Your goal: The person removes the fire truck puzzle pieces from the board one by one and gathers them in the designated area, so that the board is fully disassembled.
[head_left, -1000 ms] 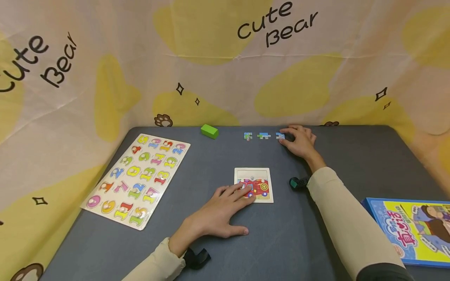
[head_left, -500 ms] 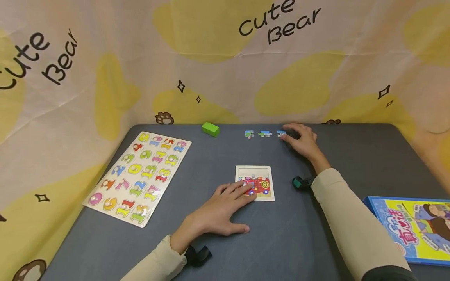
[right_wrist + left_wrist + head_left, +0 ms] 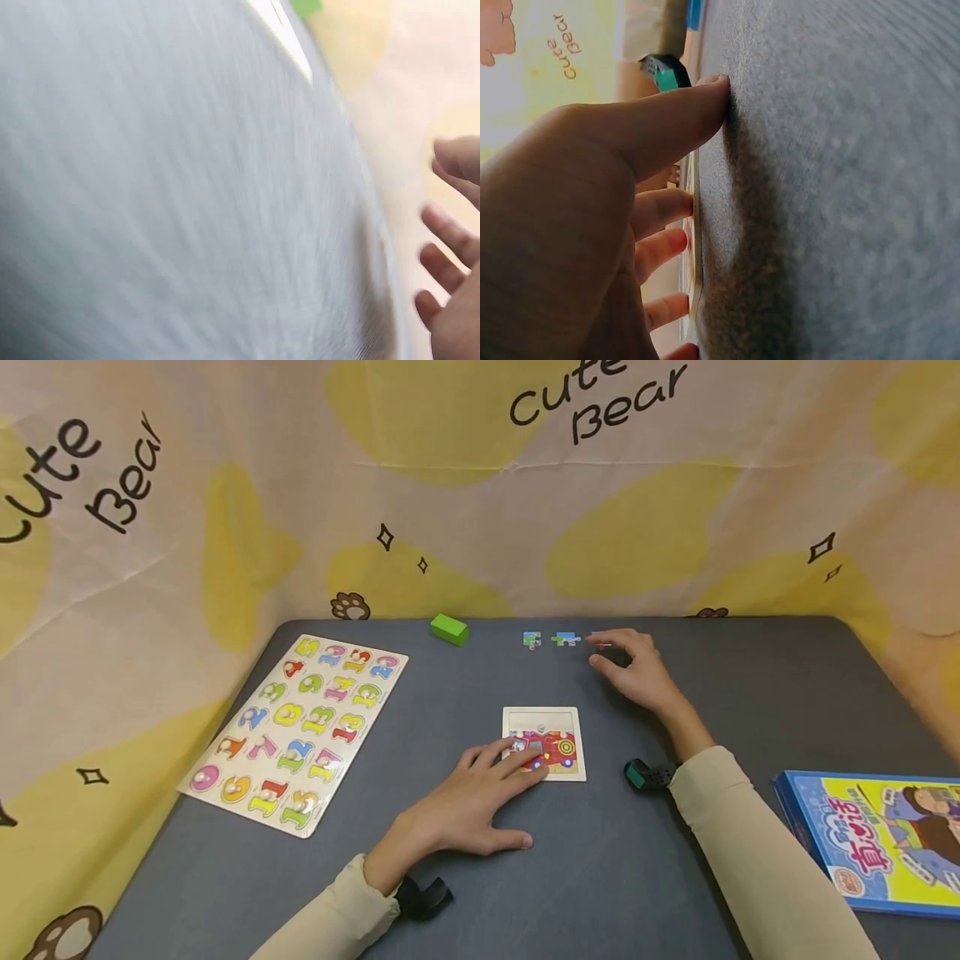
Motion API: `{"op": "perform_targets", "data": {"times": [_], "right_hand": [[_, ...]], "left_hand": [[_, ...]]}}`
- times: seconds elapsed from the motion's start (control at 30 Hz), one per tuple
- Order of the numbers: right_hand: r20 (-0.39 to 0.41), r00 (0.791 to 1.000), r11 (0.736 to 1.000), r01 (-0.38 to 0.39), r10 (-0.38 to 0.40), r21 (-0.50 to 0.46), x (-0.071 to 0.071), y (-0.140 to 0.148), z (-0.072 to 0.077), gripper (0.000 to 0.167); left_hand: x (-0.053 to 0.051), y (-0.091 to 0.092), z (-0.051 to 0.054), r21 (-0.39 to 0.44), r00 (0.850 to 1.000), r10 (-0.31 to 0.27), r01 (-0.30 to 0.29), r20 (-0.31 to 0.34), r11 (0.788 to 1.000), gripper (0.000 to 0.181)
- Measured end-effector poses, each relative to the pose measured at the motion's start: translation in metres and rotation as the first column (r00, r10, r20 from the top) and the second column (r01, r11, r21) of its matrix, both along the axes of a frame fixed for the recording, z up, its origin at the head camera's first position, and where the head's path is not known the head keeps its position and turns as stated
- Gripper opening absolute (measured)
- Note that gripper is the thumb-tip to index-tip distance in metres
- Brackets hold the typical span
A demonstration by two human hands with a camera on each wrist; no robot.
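Note:
My left hand (image 3: 468, 806) lies with fairly straight fingers over a small jigsaw puzzle board (image 3: 542, 717) that shows a red vehicle. In the left wrist view, its fingertips (image 3: 681, 240) are at the board's thin edge, and the thumb reaches out over the table. Near the far edge, my right hand (image 3: 637, 670) hovers with thumb and index finger apart and nothing visible between them. Two jigsaw pieces (image 3: 566, 639) (image 3: 532, 640) lie left of it. A third piece is mostly hidden behind the index finger. The right wrist view is blurred; spread fingers (image 3: 450, 232) appear there.
A number puzzle board (image 3: 300, 735) lies at the left of the grey table (image 3: 600, 877). Near the far edge sits a green block (image 3: 449, 629). A blue and yellow box (image 3: 885, 843) lies at the right. A patterned cloth (image 3: 450, 485) hangs behind the table.
My right hand has come away from the rightmost jigsaw piece and shifted slightly left, so its index finger now covers most of that piece. The left hand has stayed on the puzzle board.

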State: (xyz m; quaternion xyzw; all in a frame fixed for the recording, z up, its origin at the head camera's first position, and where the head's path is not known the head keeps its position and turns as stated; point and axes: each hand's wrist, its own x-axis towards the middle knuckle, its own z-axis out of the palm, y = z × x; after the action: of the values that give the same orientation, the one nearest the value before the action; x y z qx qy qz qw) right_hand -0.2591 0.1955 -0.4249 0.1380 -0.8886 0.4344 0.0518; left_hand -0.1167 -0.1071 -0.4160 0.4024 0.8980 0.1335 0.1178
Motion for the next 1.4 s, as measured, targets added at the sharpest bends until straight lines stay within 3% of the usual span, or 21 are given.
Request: {"op": "perform_targets", "data": {"times": [0.1, 0.27, 0.5, 0.77, 0.93, 1.2, 1.4], "right_hand": [[0.005, 0.994, 0.994, -0.105, 0.105, 0.028, 0.013, -0.012, 0.006, 0.031], [0.001, 0.963, 0.96, -0.27, 0.27, 0.073, 0.031, -0.027, 0.009, 0.025], [0.025, 0.923, 0.916, -0.384, 0.383, 0.117, 0.044, -0.039, 0.007, 0.026], [0.064, 0.923, 0.913, -0.385, 0.38, 0.134, 0.047, -0.04, 0.003, 0.027], [0.046, 0.923, 0.914, -0.385, 0.383, 0.127, 0.048, -0.04, 0.002, 0.026], [0.04, 0.916, 0.905, -0.401, 0.4, 0.145, 0.051, -0.047, 0.002, 0.025], [0.066, 0.909, 0.897, -0.416, 0.411, 0.152, 0.056, -0.057, 0.002, 0.023]], "left_hand": [[0.0, 0.001, 0.0, -0.007, 1.0, 0.002, -0.002, 0.007, 1.0, 0.084], [-0.001, 0.001, 0.003, -0.018, 1.0, 0.002, -0.002, 0.009, 1.0, 0.084], [-0.003, 0.0, 0.004, -0.027, 1.0, -0.011, 0.011, 0.011, 1.0, 0.084], [-0.005, -0.004, 0.009, 0.021, 0.998, -0.004, 0.003, 0.058, 1.0, 0.079], [-0.008, -0.008, 0.014, 0.045, 0.997, 0.011, -0.015, 0.074, 0.999, 0.075], [-0.013, -0.019, 0.017, 0.02, 0.986, 0.108, -0.111, 0.125, 0.994, 0.079], [-0.012, -0.022, 0.017, -0.013, 0.982, 0.119, -0.119, 0.149, 0.993, 0.079]]}}
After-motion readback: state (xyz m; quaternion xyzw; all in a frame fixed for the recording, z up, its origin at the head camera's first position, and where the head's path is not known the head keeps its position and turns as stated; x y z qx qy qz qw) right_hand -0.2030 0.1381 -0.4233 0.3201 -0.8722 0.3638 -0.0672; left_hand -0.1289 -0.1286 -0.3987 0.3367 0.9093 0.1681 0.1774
